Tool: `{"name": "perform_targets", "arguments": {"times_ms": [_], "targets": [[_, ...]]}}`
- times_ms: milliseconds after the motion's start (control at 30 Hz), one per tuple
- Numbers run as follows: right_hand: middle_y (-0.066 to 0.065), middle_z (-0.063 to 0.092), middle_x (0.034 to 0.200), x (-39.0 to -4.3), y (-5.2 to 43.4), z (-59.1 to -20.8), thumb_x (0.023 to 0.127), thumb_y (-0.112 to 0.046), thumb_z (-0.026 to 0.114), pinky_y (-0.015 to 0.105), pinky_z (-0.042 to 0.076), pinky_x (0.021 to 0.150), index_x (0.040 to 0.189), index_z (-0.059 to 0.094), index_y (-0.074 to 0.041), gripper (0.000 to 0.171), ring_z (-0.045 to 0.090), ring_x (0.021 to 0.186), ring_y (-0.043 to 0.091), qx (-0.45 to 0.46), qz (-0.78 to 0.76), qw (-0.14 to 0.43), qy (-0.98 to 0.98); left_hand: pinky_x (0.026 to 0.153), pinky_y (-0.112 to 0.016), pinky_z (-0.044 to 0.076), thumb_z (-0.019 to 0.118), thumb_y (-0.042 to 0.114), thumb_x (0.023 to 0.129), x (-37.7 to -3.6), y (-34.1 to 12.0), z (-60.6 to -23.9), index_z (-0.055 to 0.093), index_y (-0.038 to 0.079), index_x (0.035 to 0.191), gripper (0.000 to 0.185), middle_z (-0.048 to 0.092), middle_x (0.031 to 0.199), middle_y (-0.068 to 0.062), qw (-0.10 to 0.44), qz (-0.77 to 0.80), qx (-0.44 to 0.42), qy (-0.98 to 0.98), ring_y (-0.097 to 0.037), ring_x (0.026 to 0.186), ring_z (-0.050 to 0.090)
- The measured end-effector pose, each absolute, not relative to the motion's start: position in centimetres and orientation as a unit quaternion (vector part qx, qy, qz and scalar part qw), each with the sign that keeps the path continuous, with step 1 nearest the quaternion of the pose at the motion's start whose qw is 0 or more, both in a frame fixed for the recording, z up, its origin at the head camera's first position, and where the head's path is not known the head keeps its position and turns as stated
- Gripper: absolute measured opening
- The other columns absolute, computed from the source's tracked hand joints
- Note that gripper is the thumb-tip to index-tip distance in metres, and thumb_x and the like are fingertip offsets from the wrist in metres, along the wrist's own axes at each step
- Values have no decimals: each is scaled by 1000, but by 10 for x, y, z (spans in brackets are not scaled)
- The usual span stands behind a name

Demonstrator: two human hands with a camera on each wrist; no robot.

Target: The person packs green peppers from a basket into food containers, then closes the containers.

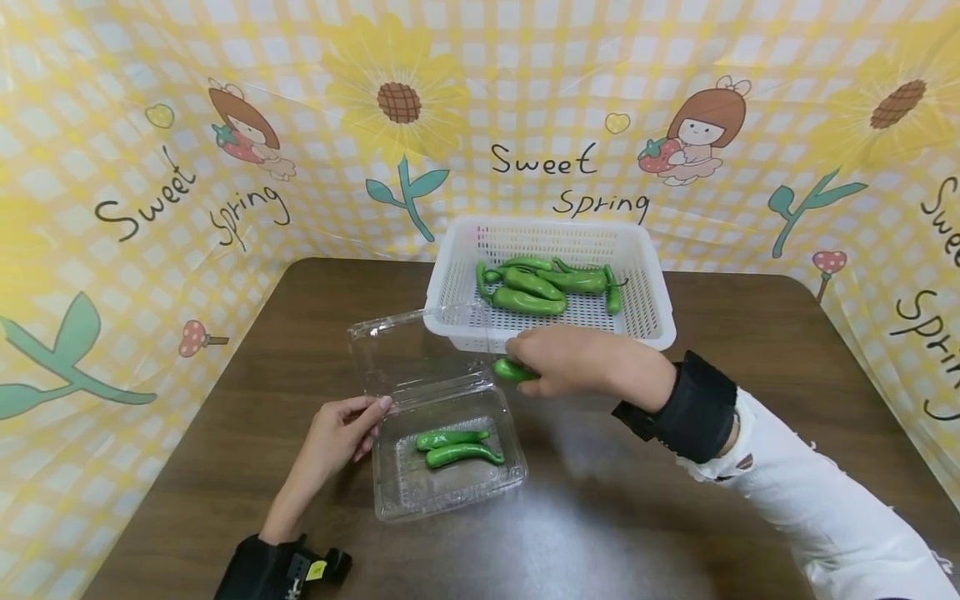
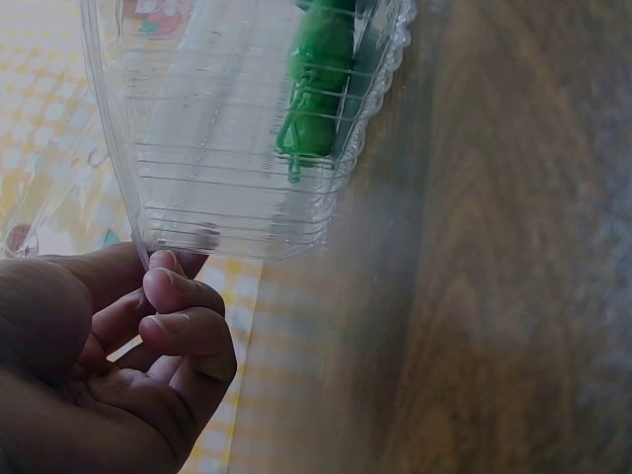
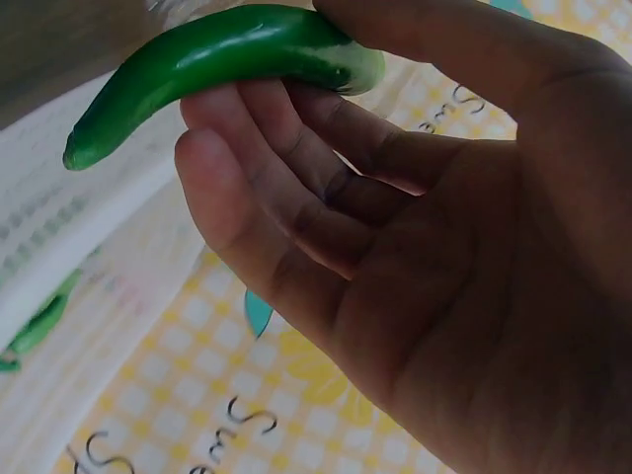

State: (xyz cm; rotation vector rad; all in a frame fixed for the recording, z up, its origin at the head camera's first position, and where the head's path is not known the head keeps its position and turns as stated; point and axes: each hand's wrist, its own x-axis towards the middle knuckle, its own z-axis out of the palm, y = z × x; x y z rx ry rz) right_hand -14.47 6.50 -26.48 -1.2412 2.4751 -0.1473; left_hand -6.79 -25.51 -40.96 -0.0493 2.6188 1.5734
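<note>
1. Head view: right hand [image 1: 577, 360] grips a green pepper [image 1: 512, 371], fingers curled round it, just in front of the white basket [image 1: 652, 287] and above the back edge of the clear clamshell box [image 1: 450, 492]. Left hand [image 1: 347, 431] pinches the box's left rim near the hinge; lid [image 1: 397, 350] stands open. Two peppers in box [image 1: 455, 447], several peppers in basket [image 1: 540, 287]. All on a brown table [image 1: 675, 517].
2. Left wrist view: fingertips [image 2: 173, 286] pinch the clear box [image 2: 237, 148] edge; thumb side hidden. Green pepper inside [image 2: 316, 89], blurred.
3. Right wrist view: fingers [image 3: 276, 168] and thumb clamp the pepper [image 3: 217, 59], narrow end sticking out left; basket [image 3: 59, 227] behind.
</note>
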Motion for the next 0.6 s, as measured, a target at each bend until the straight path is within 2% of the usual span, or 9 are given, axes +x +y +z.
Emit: {"name": "perform_targets", "arguments": {"times_ms": [333,600], "targets": [[-2,56,84,-131,36,-272,94,-20,68,24,48,67,96,59,-11,13,51,74,11,-503,-60,172,845,41,-30,46,59,34,101,-68,-255,-410,72,3,99,34,56,66,-8,42,520,-20,853,-11,46,47],[-4,51,83,-123,8,-281,97,-24,66,24,40,65,95,58,-13,14,47,74,11,-515,-18,218,829,41,-30,47,60,36,100,-68,-254,-412,70,1,95,37,55,65,-8,41,521,-27,852,-11,46,48]]}}
